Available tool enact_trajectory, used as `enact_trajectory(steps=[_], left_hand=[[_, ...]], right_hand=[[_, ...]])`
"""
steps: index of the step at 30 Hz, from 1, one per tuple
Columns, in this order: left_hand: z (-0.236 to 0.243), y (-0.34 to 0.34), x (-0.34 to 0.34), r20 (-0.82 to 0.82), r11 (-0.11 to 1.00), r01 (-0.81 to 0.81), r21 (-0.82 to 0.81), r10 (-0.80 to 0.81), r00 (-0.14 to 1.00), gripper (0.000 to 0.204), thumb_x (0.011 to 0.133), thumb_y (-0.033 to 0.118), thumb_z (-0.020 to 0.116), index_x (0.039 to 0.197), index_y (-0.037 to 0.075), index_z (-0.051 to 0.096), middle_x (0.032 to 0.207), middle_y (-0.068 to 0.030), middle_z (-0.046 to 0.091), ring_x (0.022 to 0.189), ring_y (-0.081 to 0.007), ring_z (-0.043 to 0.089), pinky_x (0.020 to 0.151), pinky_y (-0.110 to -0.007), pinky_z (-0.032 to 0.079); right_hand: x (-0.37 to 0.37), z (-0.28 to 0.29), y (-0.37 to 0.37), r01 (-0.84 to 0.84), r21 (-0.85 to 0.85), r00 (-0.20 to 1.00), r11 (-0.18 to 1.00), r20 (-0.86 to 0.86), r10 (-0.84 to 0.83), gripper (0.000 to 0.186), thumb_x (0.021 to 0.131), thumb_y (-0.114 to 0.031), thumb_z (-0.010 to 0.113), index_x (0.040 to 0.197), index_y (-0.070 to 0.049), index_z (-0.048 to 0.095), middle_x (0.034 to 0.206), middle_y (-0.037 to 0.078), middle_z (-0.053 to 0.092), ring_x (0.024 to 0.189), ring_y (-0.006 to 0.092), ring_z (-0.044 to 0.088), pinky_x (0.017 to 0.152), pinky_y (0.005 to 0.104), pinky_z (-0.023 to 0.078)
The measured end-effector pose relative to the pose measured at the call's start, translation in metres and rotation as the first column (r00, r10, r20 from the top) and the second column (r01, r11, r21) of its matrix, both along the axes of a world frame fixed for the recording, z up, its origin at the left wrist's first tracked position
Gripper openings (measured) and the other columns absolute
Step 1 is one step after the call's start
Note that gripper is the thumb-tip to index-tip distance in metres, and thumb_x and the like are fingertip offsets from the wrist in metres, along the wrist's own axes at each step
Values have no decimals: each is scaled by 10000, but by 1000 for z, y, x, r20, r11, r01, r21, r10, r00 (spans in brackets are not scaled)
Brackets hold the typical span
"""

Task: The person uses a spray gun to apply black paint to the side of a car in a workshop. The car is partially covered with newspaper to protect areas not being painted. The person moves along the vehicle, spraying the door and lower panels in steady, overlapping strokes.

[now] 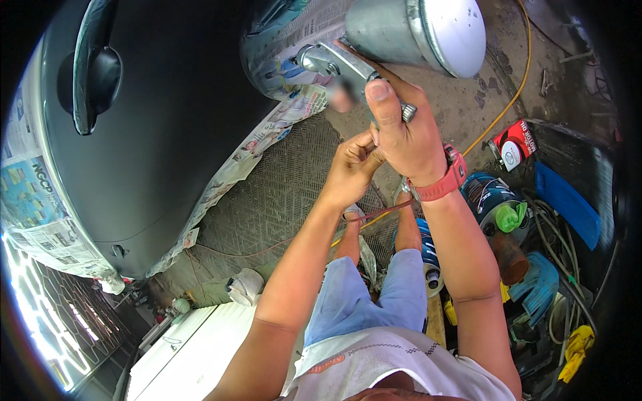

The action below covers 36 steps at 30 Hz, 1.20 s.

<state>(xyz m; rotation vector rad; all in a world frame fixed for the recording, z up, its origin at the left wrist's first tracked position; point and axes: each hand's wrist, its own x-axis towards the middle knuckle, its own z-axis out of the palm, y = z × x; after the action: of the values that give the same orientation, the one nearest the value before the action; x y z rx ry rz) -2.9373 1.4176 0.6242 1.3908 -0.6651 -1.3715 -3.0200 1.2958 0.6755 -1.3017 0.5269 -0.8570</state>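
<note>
My right hand (406, 134) is wrapped around the handle of a metal spray gun (342, 61), thumb on top. The gun's silver paint cup (391, 32), with a white rounded end, sticks out to the far right. My left hand (354, 159) is closed against the base of the gun's grip, just beneath my right hand. Its fingers are bent in a pinch, and what lies between them is hidden. To the left stands a dark, smooth car body (154, 160) with a door handle (87, 80). Newspaper (244, 144) masks its lower edge.
A yellow hose (498, 123) runs over the floor, and a thin reddish hose (267, 248) passes near my feet. On the right are a red can (513, 146), a blue curved panel (567, 206), paint tins and coiled hoses. A white panel (190, 354) lies at lower left.
</note>
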Motion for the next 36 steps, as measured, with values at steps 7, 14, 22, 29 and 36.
enact_trajectory(steps=[7,14,22,29,36], left_hand=[[1,-26,1,-9,996,4,-86,-5,1000,92,1016,98,642,986,24,597,938,76,579,942,-23,474,849,-217,424],[-4,-46,21,27,987,93,-133,-90,996,105,1023,108,629,960,43,575,912,86,527,902,-34,428,830,-217,405],[-17,12,14,-84,1000,-10,25,12,996,446,1028,118,602,1432,24,441,1372,-60,558,1285,-146,511,1106,-324,392],[-90,165,-18,-166,899,-36,435,120,979,554,1054,327,574,1515,71,407,1450,-132,539,1338,-193,509,1144,-359,386],[-155,393,-49,-58,570,242,785,-321,945,739,985,567,573,1530,90,423,1503,-221,500,1402,-320,490,1162,-415,380]], right_hand=[[2,-2,-10,171,-57,985,984,27,-170,457,1044,-363,567,1392,-71,608,863,84,717,782,125,656,747,280,524],[8,11,-14,308,-236,950,922,22,-312,703,1050,-538,444,1447,38,521,1038,96,720,758,83,579,634,242,466],[15,-24,5,-18,-210,1000,977,-21,14,495,1006,-408,621,1386,-92,629,1150,117,718,1034,217,693,901,340,530],[23,-45,35,-280,-345,944,896,-270,191,573,1011,-497,580,1420,-96,602,1391,116,632,1068,207,676,975,363,510],[27,-26,-5,26,-296,997,955,-56,-44,458,989,-404,647,1325,-94,667,1151,167,718,1064,348,693,927,414,526]])
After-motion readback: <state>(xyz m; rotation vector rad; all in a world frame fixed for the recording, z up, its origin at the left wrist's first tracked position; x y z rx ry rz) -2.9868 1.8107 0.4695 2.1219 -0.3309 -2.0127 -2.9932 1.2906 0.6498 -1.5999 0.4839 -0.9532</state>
